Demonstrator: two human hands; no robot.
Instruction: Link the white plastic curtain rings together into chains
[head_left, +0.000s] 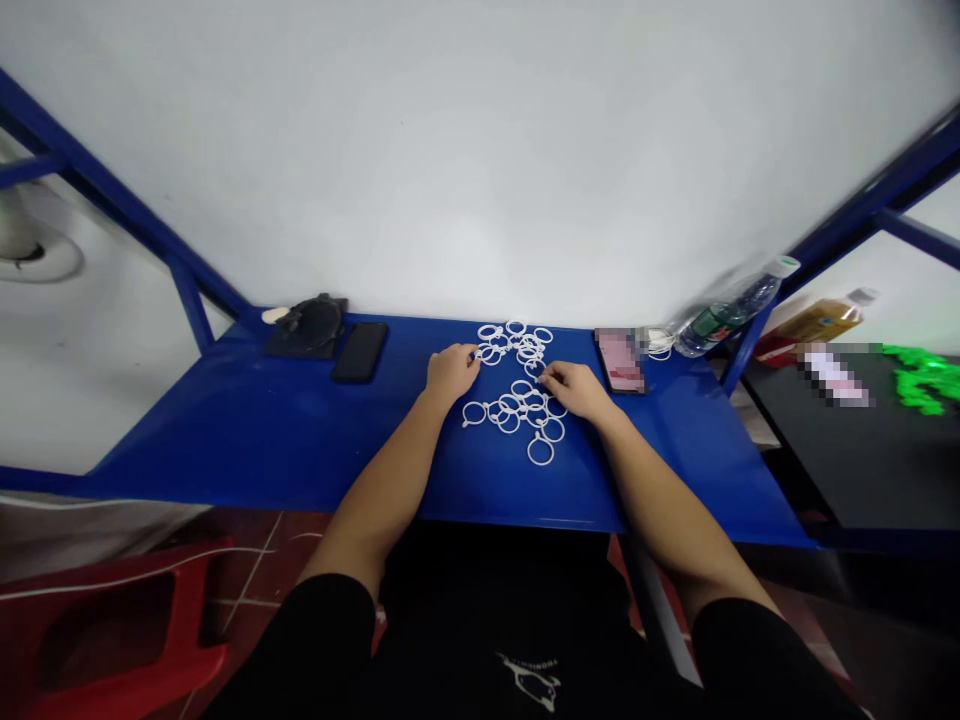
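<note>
Several white plastic rings (525, 405) lie scattered on the blue table (262, 430), in a far cluster (517, 340) and a near one. My left hand (451, 371) rests at the left edge of the far cluster, fingers curled and pinched on a ring. My right hand (574, 388) sits between the two clusters with its fingertips pinched on a ring. Both forearms reach in from the table's front edge.
A black phone (361, 351) and a dark object (309, 325) lie at the back left. Another phone (620, 360) and a tipped plastic water bottle (731, 310) lie at the back right. Further right is a black table with green pieces (924, 380). A red stool (112, 640) stands at the lower left.
</note>
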